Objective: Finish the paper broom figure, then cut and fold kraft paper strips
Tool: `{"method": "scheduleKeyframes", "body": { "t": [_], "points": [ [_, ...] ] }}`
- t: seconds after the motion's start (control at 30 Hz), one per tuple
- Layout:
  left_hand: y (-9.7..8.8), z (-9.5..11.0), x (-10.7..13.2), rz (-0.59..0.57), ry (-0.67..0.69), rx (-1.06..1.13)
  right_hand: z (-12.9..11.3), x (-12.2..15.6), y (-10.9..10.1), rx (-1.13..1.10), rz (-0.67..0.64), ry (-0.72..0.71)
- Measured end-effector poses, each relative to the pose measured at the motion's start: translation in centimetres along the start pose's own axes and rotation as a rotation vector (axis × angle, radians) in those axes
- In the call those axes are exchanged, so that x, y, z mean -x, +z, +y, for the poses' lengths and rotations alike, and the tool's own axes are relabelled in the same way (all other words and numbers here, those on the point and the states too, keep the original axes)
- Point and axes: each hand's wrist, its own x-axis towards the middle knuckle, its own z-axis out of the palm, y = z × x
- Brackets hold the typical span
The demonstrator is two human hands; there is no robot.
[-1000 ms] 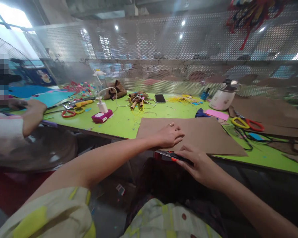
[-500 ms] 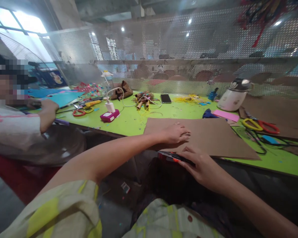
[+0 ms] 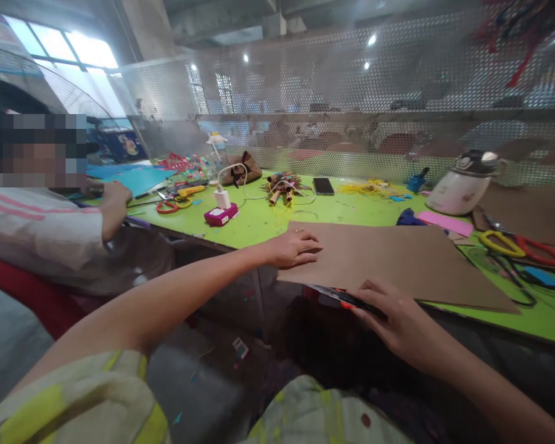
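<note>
A large brown sheet of cardboard lies on the green table, its near edge jutting past the table's front edge. My left hand rests palm down on the sheet's left end, fingers stretched out. Below the near edge, my right hand is closed around a dark utility knife with a reddish-orange part. Its narrow metal blade points left, close under the cardboard's edge; whether it touches the sheet I cannot tell.
Red-and-yellow scissors and a white bottle stand to the right. A purple power adapter, a phone and bundled brown rolls lie farther back. At the left, a co-worker's hand is on the table.
My left hand has slid left to the sheet's end, uncovering more cardboard. The knife remains in my right hand under the near edge. The whole view has shifted, with things appearing farther right.
</note>
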Motion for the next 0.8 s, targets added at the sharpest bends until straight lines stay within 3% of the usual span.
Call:
{"method": "scheduleKeyframes", "body": {
  "t": [0.33, 0.8],
  "points": [
    [-0.6, 0.4, -0.4, -0.067, 0.016, -0.06, -0.7, -0.7, 0.4, -0.028, 0.014, -0.044],
    [-0.3, 0.4, -0.3, -0.051, 0.028, -0.123, -2.0, -2.4, 1.1, -0.031, 0.064, -0.106]
  ]
}}
